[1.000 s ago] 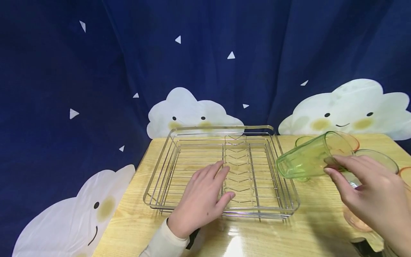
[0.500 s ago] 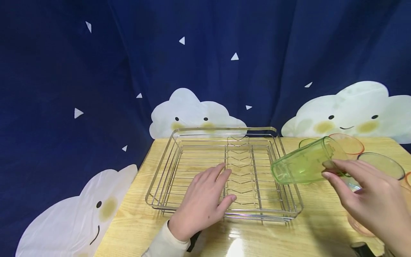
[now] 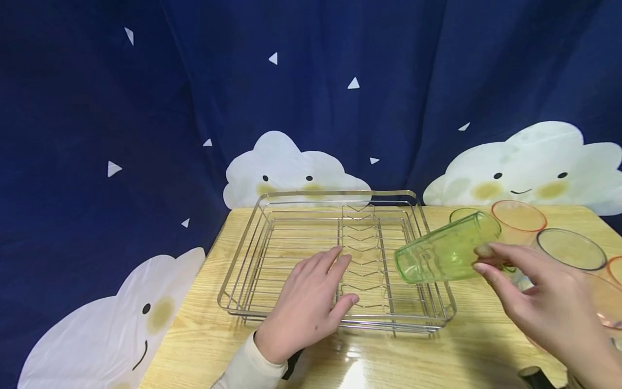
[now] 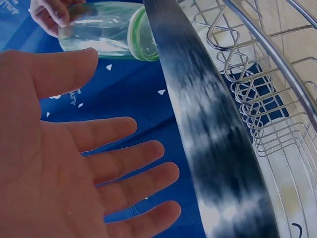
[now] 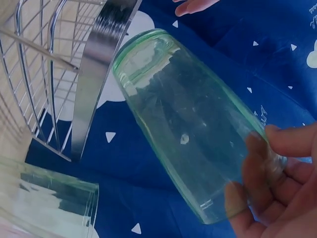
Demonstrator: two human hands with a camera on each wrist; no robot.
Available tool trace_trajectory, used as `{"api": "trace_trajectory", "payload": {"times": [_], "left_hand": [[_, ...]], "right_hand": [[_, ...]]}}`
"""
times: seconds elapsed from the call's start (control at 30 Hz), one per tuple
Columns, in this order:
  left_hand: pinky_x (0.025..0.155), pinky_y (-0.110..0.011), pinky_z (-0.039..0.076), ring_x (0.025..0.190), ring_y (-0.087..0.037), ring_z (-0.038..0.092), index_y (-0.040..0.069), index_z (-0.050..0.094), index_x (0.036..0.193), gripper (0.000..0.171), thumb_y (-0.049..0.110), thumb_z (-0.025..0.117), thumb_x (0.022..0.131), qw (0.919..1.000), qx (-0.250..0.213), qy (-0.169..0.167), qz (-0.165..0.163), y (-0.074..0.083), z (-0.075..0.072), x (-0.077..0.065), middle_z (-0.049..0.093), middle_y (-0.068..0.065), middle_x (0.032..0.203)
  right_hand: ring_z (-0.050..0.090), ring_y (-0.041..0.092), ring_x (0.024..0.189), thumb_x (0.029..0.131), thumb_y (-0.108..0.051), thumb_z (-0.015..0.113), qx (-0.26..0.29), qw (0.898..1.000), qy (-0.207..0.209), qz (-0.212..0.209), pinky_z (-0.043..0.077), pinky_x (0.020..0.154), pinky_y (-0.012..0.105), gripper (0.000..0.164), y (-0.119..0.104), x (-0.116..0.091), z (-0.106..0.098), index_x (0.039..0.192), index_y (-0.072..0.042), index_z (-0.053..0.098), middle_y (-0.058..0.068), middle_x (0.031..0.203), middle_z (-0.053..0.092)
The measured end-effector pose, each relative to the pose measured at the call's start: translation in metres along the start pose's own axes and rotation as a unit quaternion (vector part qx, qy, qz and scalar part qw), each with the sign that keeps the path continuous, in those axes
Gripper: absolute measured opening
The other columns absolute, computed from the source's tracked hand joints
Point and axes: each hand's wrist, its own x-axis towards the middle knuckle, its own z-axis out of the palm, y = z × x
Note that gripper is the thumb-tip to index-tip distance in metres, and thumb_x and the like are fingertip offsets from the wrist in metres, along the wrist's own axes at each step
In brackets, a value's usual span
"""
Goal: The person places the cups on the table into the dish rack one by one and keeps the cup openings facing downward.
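a curtained tabletop nook, shown by cloud-print fabric behind a wood-grain table.

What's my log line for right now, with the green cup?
right hand: pinches green cup | cup: tilted, base toward wire rack | left hand: fingers spread, by rack | other cups: right of rack

Bench: pale wood grain, across lower frame, shiny at bottom centre. Wire rack on it, centre. Right side: green-rimmed cup, red-rimmed cup, dark-rimmed cup, orange cup.
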Motion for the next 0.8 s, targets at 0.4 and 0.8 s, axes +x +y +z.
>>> {"api": "trace_trajectory", "payload": {"times": [0.4,0.8], "left_hand": [[0.108,-0.048,0.046,0.134,-0.027,0.052,0.014,0.050,0.143,0.060,0.050,0.056,0.096,1.0000,0.003,-0.003,0.000,0.000,0.000,0.001,0.049,-0.008,0.151],[0.108,-0.048,0.047,0.135,-0.028,0.052,0.015,0.048,0.145,0.061,0.050,0.055,0.096,0.9999,0.005,-0.012,0.004,0.000,-0.001,0.002,0.049,-0.008,0.151]], "right_hand": [[0.049,-0.029,0.085,0.070,0.004,0.081,0.031,0.999,-0.010,0.006,0.041,0.056,0.004,0.028,-0.011,0.002,0.009,0.096,-0.005,0.074,-0.001,0.081,0.072],[0.054,-0.025,0.089,0.071,0.005,0.081,0.071,0.997,-0.008,0.013,0.045,0.060,0.002,0.028,-0.017,0.002,0.016,0.096,-0.006,0.074,-0.010,0.086,0.072]]}}
